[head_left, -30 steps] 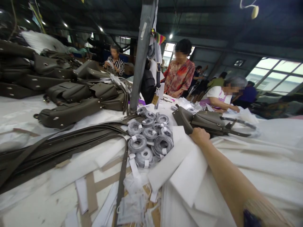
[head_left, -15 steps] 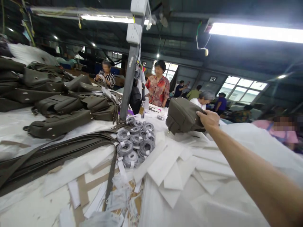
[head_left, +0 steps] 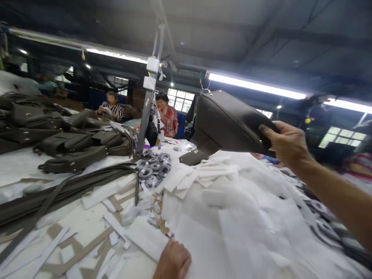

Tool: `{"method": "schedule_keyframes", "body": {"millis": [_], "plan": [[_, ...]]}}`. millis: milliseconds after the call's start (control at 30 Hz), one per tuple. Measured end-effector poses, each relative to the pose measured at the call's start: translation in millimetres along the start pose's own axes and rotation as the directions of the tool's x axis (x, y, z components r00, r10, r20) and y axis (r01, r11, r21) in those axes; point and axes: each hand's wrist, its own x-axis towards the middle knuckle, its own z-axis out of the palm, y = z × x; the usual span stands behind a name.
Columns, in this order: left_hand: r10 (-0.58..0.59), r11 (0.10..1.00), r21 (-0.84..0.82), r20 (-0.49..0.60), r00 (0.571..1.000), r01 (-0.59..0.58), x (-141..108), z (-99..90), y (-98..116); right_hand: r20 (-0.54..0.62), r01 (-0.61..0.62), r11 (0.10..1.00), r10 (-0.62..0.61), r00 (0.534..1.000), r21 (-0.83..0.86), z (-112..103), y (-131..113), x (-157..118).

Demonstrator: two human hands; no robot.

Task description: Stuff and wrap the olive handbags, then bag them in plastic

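Observation:
My right hand (head_left: 289, 141) grips the edge of a dark olive-grey leather-like bag (head_left: 229, 122), thumb on its near face. The bag hangs tilted in the air above a heap of white foam sheets (head_left: 209, 170), its flap (head_left: 193, 156) drooping at the lower left. At the bottom middle is my left hand (head_left: 174, 257), seen from the back with its fingers curled. It is beside a white strip (head_left: 148, 236) and the white sheets; whether it holds anything is hidden.
More dark bags (head_left: 75, 145) are piled on the left, with long dark straps (head_left: 72, 186) before them. Coils of grey trim (head_left: 154, 170) sit by a metal post (head_left: 145, 120). White and brown scraps (head_left: 84, 248) cover the near table. People (head_left: 168, 118) work behind.
My right hand has lifted the bag higher, and its flap now hangs down. My left hand has come into view at the bottom. The camera view has turned right and tilted up.

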Motion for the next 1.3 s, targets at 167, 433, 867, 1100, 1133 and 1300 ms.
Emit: {"method": "schedule_keyframes", "body": {"millis": [167,433,867,1100,1133,1300], "plan": [[-0.24,0.961,-0.122,0.084,0.967,0.249,9,-9.8,12,-0.06,0.21,0.899,-0.251,0.966,-0.383,-89,-50,-125],[-0.518,0.707,-0.468,0.167,0.839,0.53,-41,-86.8,39,0.49,0.663,0.729,-0.521,0.699,-0.171,-122,18,-391],[-0.453,0.693,-0.387,0.423,0.785,0.608,-114,-111.0,112,0.784,0.382,0.903,-0.087,0.614,-0.198,-140,55,-465],[-0.437,0.897,-0.025,0.113,0.893,0.442,-122,-142.0,168,0.796,0.379,0.913,-0.114,0.594,-0.151,-123,32,-453],[-0.357,0.934,-0.001,0.088,0.93,0.358,-117,-143.4,180,0.8,0.367,0.917,-0.101,0.592,-0.156,-115,25,-451],[-0.033,0.986,0.16,0.489,0.872,-0.053,-99,-114.1,209,0.806,0.179,0.946,0.121,0.58,-0.271,-79,12,-458]]}}
